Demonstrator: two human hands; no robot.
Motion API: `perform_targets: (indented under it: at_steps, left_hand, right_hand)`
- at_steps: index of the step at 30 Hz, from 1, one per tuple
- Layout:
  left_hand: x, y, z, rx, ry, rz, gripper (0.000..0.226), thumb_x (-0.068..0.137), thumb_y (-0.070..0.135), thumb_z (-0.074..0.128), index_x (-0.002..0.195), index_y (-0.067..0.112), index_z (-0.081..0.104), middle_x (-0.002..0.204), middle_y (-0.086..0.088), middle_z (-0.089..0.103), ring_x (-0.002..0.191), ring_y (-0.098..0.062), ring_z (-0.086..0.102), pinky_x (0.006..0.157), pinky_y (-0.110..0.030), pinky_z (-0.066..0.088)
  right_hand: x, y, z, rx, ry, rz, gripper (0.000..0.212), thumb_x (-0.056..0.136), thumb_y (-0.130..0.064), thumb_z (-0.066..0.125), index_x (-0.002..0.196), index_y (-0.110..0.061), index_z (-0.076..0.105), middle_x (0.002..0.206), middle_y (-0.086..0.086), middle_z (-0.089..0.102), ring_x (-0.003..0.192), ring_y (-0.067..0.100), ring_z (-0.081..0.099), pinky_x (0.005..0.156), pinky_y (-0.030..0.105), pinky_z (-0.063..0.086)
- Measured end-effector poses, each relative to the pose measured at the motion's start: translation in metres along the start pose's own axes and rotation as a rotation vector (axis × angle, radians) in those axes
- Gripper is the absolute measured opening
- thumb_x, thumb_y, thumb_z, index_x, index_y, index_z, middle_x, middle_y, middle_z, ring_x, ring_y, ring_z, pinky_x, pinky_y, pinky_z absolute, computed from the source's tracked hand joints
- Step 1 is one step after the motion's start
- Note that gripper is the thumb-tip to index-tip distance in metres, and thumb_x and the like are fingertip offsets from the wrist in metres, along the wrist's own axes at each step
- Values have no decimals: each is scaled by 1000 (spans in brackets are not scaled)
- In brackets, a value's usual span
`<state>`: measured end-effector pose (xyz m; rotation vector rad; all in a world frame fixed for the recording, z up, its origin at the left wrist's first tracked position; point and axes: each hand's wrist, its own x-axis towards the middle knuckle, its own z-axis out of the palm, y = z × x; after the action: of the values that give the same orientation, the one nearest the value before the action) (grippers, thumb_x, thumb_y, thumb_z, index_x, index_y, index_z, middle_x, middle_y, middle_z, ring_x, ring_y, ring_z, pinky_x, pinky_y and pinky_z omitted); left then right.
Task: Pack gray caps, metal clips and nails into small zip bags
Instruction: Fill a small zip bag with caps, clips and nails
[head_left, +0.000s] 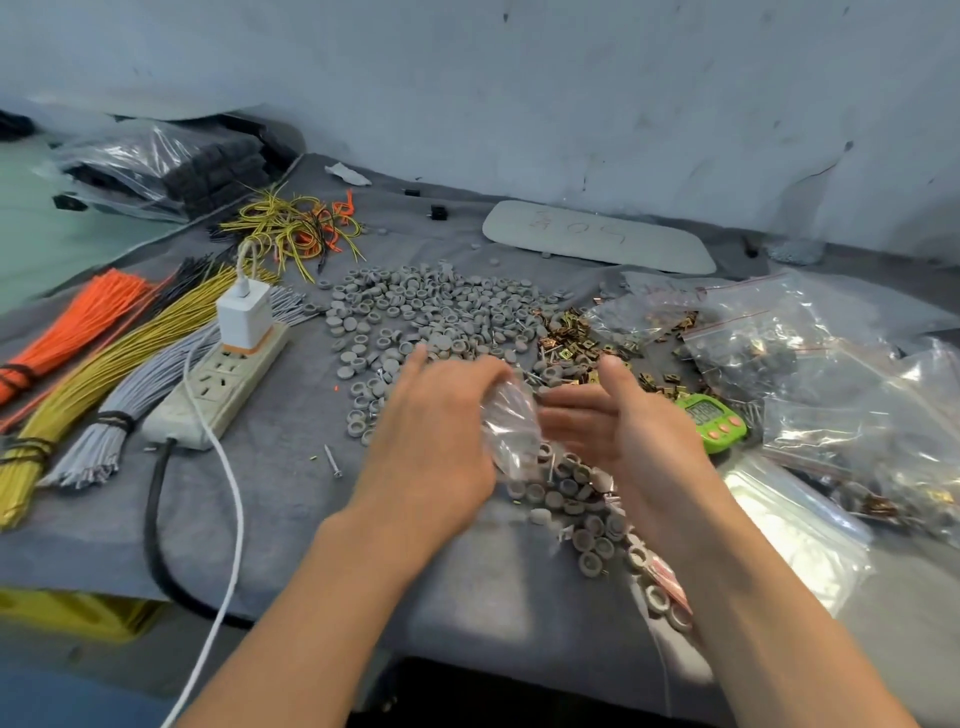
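— Where do we have the bag?
— In our left hand (436, 415): its grip is closed round a small zip bag (511, 426) of clear plastic, held above the table (291, 493).
— And the right hand (615, 415)?
— Its grip is slack, fingers straight, palm turned toward the bag, just beside it. We cannot tell whether they touch.
— The parts?
— The gray caps (415, 306) spread in a wide heap beyond our hands, with more lying under our right wrist. The metal clips (566, 340) lie just right of the heap. One of the nails (332, 461) lies alone, left of our left hand.
— Anything we can read?
— There are handwritten marks on the pale board (597, 236) by the wall, but we cannot make them out. The green timer (714, 421) shows digits too blurred to read. The filled bags (810, 364) on the right carry red seal strips and no legible label.
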<state>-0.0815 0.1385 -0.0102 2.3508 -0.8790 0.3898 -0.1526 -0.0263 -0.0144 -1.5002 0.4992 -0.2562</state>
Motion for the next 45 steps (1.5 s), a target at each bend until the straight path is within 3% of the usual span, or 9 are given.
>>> perform_targets:
  at_steps: [4, 7, 11, 17, 20, 31, 34, 38, 45]
  left_hand:
    - [1, -27, -9, -174, 66, -175, 62, 66, 1, 80, 107, 42, 59, 92, 28, 58, 94, 19, 46, 122, -18, 12]
    - [-1, -38, -11, -215, 3, -218, 67, 65, 7, 82, 111, 47, 55, 93, 34, 53, 103, -7, 57, 91, -30, 43]
    - [2, -45, -7, -198, -54, -252, 80, 67, 4, 79, 121, 54, 47, 99, 32, 52, 111, -14, 54, 83, -28, 43]
    - [-4, -31, 1, -33, -237, -123, 91, 71, 19, 78, 146, 46, 35, 132, 11, 58, 129, -15, 44, 121, -39, 31]
    - [-5, -21, 8, 64, -325, -26, 91, 75, 44, 76, 154, 35, 32, 146, 9, 51, 139, -12, 41, 129, -36, 4]
    - [-3, -18, 6, -150, -182, -33, 73, 67, 33, 84, 132, 38, 51, 113, 20, 59, 105, -1, 46, 114, -33, 32]
    - [-2, -14, 8, -185, -172, -33, 72, 67, 25, 85, 128, 43, 51, 112, 19, 64, 109, -6, 51, 106, -31, 39]
    - [0, -13, 10, -270, -83, -114, 56, 71, 22, 83, 113, 46, 56, 102, 14, 70, 96, -6, 64, 81, -25, 50]
    - [2, -17, -6, -772, 40, -260, 50, 68, -9, 86, 103, 22, 67, 85, 12, 74, 80, -2, 69, 69, -22, 55]
  right_hand:
    - [2, 2, -4, -648, 255, -233, 12, 93, -23, 73, 91, -32, 81, 87, -14, 78, 71, -3, 70, 66, 19, 61]
    - [1, 7, 5, -917, 113, -233, 11, 90, -25, 75, 95, -34, 81, 81, -22, 71, 65, -10, 65, 53, 1, 44]
    - [-3, 7, 19, -1159, -41, -280, 6, 81, -37, 80, 86, -37, 77, 80, -19, 68, 87, 11, 62, 90, 32, 52]
    - [-5, 10, 38, -1289, -65, -366, 4, 85, -33, 69, 81, -32, 67, 81, -8, 70, 86, 17, 61, 99, 35, 33]
    - [-5, 12, 43, -1294, -17, -394, 4, 84, -30, 68, 83, -30, 71, 85, -5, 71, 89, 20, 61, 95, 37, 32]
    - [-7, 6, 27, -427, -29, -354, 4, 85, -32, 82, 81, -32, 82, 59, 5, 66, 41, 12, 50, 40, 18, 41]
    - [-8, 0, 33, -311, -133, -361, 3, 87, -32, 81, 86, -33, 84, 65, 19, 64, 47, 20, 45, 44, 30, 40]
    - [-5, -4, 43, -404, -112, -468, 7, 87, -29, 80, 87, -35, 85, 47, -12, 53, 44, 4, 39, 47, 14, 31]
    - [-3, -12, 37, -205, 246, -461, 18, 87, -16, 76, 80, -31, 83, 63, -10, 73, 50, 6, 55, 50, 22, 45]
